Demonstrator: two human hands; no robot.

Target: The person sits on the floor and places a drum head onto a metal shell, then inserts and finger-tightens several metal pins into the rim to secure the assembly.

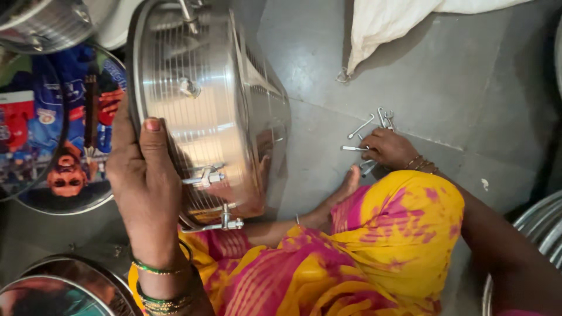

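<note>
My left hand [143, 181] grips the rim of a shiny round steel lid [202, 111], held up on edge; its ribbed face carries a small knob and metal clips near the lower rim. My right hand [389, 148] reaches down to the grey floor, its fingers closed over small metal clips [370, 126] that lie scattered there. Green and gold bangles circle my left wrist. A yellow and pink garment [374, 251] covers my bent leg, and my bare foot [350, 181] rests just left of the right hand.
Round steel lids with colourful printed pictures [58, 134] lie at the left, another [64, 289] at bottom left. A white cloth sack [386, 23] sits at the top. Steel rims [535, 234] stack at the right edge on the grey floor [468, 88].
</note>
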